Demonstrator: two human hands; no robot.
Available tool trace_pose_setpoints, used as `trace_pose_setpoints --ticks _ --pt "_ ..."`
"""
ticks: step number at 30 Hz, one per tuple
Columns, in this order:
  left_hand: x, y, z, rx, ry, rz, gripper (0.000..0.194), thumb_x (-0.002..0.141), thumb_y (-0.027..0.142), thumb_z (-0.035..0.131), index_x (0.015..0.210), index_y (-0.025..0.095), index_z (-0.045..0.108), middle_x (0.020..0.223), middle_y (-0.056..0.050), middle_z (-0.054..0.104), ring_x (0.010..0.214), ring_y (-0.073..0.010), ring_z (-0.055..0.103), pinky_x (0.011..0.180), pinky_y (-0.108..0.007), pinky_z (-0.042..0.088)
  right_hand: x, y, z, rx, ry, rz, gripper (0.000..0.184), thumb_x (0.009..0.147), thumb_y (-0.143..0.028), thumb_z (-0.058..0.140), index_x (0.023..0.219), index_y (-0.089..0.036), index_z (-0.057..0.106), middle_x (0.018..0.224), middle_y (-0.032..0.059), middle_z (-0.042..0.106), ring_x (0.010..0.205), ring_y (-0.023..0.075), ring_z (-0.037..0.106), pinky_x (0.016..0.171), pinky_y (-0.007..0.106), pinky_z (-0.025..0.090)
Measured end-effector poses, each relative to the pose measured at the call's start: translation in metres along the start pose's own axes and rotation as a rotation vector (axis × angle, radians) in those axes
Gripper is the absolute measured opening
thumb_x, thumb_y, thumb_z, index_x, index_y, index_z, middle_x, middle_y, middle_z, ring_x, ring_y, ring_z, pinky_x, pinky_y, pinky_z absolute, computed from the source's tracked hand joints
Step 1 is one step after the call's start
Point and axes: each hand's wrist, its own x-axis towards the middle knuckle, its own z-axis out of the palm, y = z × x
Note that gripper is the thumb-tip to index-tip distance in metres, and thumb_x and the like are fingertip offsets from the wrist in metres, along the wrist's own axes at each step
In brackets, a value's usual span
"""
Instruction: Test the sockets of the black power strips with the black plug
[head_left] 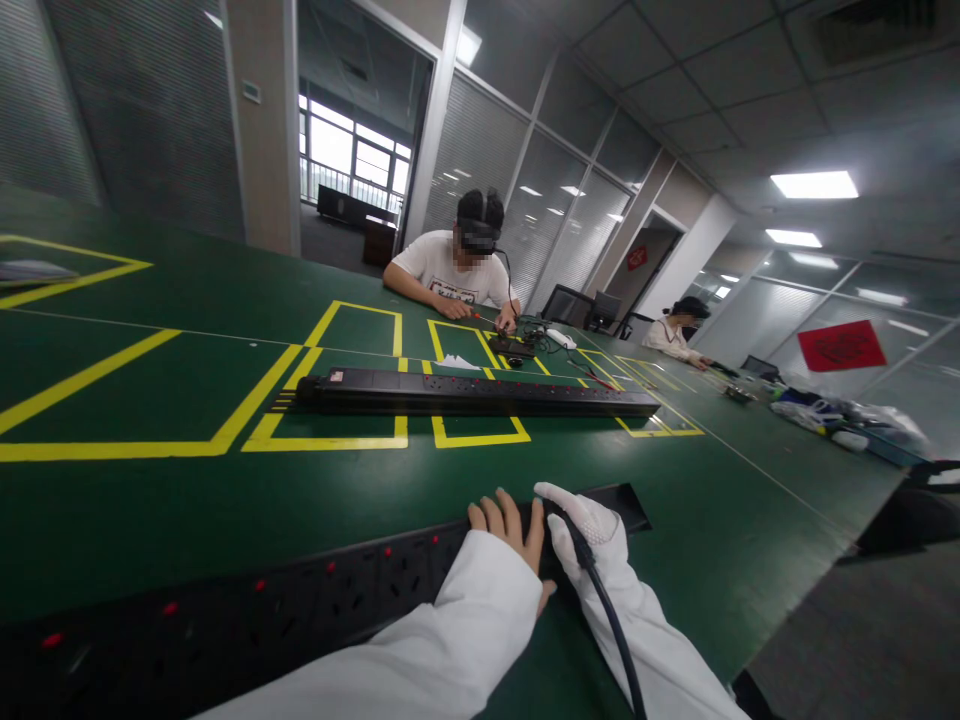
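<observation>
Power strip [352, 590], long and black with red dots, lay aslant on the green table [712, 520], running from the near left to beneath both hands. Left hand [511, 535], bare, rested across it near its right end; fingers apart, thumb on the near side. Pressure could not be told. Right hand [592, 530], in a white glove, had thumb and forefinger clamped on a black cable [611, 605], which trailed back along the forearm; its forward end was hidden.

Judgement on handling: steady work there called for the left palm bearing down evenly, so the strip would not skid, and the right grip close to the working end, cable slack, no sideways tug. Left fingertips were best kept out of the cable's line.

Containers: one teal bin [896, 452], far right edge of table, with clear plastic wrapping heaped in it; anything underneath too blurred to tell.
</observation>
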Motion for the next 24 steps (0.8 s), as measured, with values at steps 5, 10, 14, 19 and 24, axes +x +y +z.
trace_pose_setpoints --ticks 5,10,14,19,24 --pt "0.0062 0.0053 0.0010 -0.009 0.011 -0.012 0.072 0.075 0.057 0.066 0.134 0.020 0.049 0.119 -0.023 0.061 0.098 -0.0391 0.059 0.084 -0.052 0.037 -0.0018 0.0039 0.0034 -0.048 0.023 0.001 0.032 0.088 -0.031 0.040 0.111 -0.022 0.061 0.088 0.0032 0.071 0.070 0.0177 0.067 0.066 0.032 0.052" --pt "0.0041 0.0054 -0.0002 0.006 0.029 -0.016 0.073 0.075 0.058 0.067 0.134 0.019 0.050 0.119 -0.024 0.061 0.098 -0.0400 0.059 0.084 -0.052 0.036 -0.0015 0.0029 0.0007 -0.073 0.034 -0.006 0.027 0.088 -0.032 0.043 0.103 -0.022 0.063 0.089 0.0028 0.072 0.074 0.0186 0.068 0.070 0.032 0.052" --pt "0.0041 0.0061 0.0004 0.018 0.039 -0.012 0.073 0.075 0.058 0.067 0.133 0.019 0.050 0.117 -0.024 0.061 0.098 -0.0402 0.059 0.083 -0.052 0.036 -0.0003 0.0004 -0.0023 -0.064 0.043 -0.023 0.024 0.089 -0.031 0.044 0.103 -0.024 0.062 0.091 -0.0005 0.072 0.074 0.0173 0.068 0.070 0.032 0.052" --pt "0.0045 0.0064 0.0013 0.022 0.050 -0.007 0.072 0.075 0.059 0.066 0.133 0.019 0.051 0.116 -0.023 0.062 0.096 -0.0399 0.059 0.082 -0.052 0.036 -0.0014 0.0025 -0.0006 -0.056 0.054 -0.030 0.023 0.089 -0.032 0.044 0.103 -0.026 0.061 0.091 -0.0023 0.072 0.076 0.0154 0.069 0.071 0.031 0.053" --pt "0.0043 0.0070 0.0014 0.020 0.057 -0.009 0.072 0.075 0.059 0.066 0.132 0.018 0.051 0.117 -0.024 0.062 0.098 -0.0404 0.059 0.083 -0.052 0.036 -0.0033 0.0066 0.0029 -0.077 0.063 -0.023 0.026 0.090 -0.034 0.040 0.103 -0.026 0.061 0.089 -0.0009 0.072 0.072 0.0183 0.069 0.067 0.035 0.054"
